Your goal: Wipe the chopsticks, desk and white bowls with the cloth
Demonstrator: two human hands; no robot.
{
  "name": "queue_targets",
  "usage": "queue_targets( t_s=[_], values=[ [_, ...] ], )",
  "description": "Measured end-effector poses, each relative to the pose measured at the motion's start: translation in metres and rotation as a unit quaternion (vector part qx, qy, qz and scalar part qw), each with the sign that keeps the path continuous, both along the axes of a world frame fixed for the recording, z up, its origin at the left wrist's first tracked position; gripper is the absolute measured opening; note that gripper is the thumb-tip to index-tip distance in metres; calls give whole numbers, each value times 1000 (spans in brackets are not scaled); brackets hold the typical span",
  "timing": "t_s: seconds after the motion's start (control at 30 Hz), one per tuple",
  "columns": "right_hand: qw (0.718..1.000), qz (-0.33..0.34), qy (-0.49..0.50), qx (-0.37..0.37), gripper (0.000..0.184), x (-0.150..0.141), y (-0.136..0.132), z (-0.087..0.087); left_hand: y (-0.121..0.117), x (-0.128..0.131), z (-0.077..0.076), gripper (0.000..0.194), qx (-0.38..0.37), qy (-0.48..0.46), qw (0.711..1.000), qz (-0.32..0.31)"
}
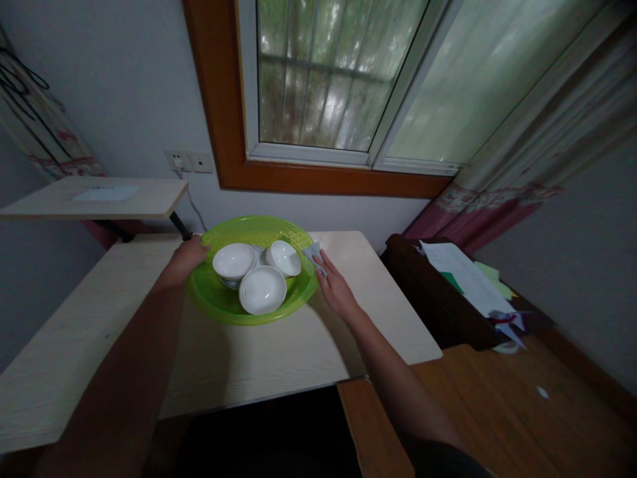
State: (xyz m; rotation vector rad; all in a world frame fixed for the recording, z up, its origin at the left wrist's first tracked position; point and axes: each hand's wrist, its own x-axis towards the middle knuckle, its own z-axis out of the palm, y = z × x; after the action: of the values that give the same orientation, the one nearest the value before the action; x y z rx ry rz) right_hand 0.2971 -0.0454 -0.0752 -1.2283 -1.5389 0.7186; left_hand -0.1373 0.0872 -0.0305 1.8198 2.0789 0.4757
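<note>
Mid-frame, a green plastic basin (249, 232), appearing widest left to right, sits between the left hand (188, 257), gripping its rim, and right hand (336, 284), holding gray cloth (312, 252) opposite.

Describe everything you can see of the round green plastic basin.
The round, translucent green basin, apparently plastic, is open side up over the pale wooden-looking table; its underside is hidden. Its far inner wall looks textured. Three glossy white bowls show inside. The left hand grasps its left edge; the right hand holds a grey cloth at its right edge.
</note>
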Motion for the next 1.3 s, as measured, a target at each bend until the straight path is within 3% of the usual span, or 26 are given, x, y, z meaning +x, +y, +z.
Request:
queue_targets(
  t_s=[0.23,0.37,0.5,0.6,0.77,0.97,1.1,1.2,1.3],
  values=[
    [996,-15,84,-19,81,-4,58,8,2,-3,-2,36,-29,11,999,25],
    [997,23,26,-62,60,1,101,29,-1,-2,0,35,-26,14,999,22],
    [999,-3,-35,14,52,5,132,47,-6,2,5,36,-33,38,999,23],
    [997,-26,-54,40,44,7,139,50,-8,3,6,37,-21,26,999,24],
    [992,32,-121,17,22,11,124,39,-8,5,5,38,-14,25,999,32],
    [978,-1,-208,31,40,15,115,41,-7,5,2,35,-18,30,999,35],
    [970,-10,-243,13,33,5,130,52,-7,4,0,38,-9,23,999,41],
    [970,-9,-237,-43,27,-5,146,59,-8,5,3,39,-17,23,999,43],
    [966,-31,-237,-99,36,-14,158,65,-10,8,7,39,-31,35,998,46]
  ],
)
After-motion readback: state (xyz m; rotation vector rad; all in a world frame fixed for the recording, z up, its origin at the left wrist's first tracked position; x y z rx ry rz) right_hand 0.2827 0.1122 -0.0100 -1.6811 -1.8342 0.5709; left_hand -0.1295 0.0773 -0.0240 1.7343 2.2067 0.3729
